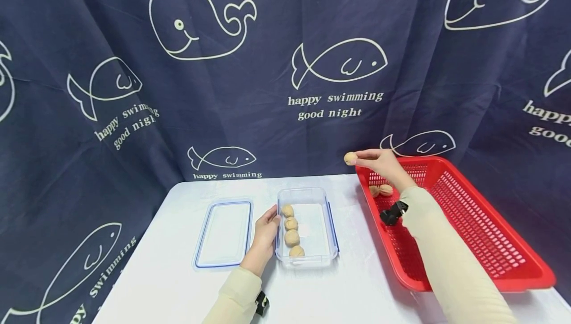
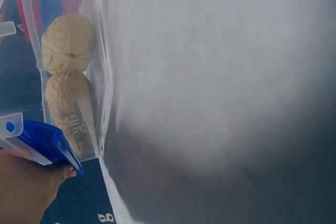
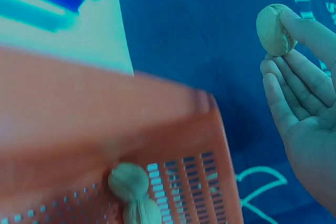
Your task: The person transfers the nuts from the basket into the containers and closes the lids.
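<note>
My right hand (image 1: 382, 164) pinches a walnut (image 1: 350, 158) between thumb and fingertips, raised over the far left corner of the red basket (image 1: 469, 204). In the right wrist view the held walnut (image 3: 272, 31) shows whole, with the other fingers stretched out below it. My left hand (image 1: 264, 232) grips the left side of a clear plastic container (image 1: 314, 225), by its blue latch (image 2: 44, 140) in the left wrist view. Several walnuts (image 1: 292, 237) stand in a row along the container's left wall. Two more walnuts (image 1: 385, 190) lie in the basket's far left corner.
A clear lid with a blue seal (image 1: 224, 235) lies flat on the white table (image 1: 156, 264), left of the container. The basket takes up the table's right side. Behind the table hangs a dark blue curtain (image 1: 267, 91) with white fish and whale drawings.
</note>
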### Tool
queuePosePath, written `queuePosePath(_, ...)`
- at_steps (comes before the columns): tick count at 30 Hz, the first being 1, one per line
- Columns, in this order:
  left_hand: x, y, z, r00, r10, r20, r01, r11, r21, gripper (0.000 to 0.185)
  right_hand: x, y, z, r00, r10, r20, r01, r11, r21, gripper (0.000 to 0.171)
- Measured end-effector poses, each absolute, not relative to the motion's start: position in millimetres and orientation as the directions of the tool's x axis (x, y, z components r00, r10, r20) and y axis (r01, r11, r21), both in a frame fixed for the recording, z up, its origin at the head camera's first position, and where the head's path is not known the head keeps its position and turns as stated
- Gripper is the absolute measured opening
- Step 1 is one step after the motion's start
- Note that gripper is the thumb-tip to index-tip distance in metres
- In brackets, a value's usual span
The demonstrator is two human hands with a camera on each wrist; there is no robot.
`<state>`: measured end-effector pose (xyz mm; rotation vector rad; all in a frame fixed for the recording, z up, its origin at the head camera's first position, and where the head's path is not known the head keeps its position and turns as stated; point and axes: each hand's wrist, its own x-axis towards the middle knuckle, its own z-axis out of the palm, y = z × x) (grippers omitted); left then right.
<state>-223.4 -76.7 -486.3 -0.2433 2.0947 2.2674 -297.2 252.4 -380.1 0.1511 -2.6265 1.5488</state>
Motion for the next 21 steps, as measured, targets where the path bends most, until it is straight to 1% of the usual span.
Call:
queuePosePath(7, -222.9, -77.2, -486.2, -0.987, -0.072, -0.147, -0.141, -0.08, 0.987, 0.045, -301.9, 228.5, -378.1, -0.983, -0.076, 0.165, -0.181, 0.445, -0.877, 0.05)
queuePosePath(14, -223.3, -76.7, -485.9, -0.985, -0.071, -0.155, -0.149, -0.086, 0.985, 0.045, -306.0, 202.0, -377.0, -0.983, -0.09, 0.159, -0.181, 0.363, -0.914, 0.049)
queuePosePath(21, -224.6, -76.1, -484.4, -0.986, -0.073, -0.147, -0.141, -0.083, 0.987, 0.044, -304.7, 173.6, -378.4, -0.974, -0.108, 0.198, -0.223, 0.345, -0.911, 0.042)
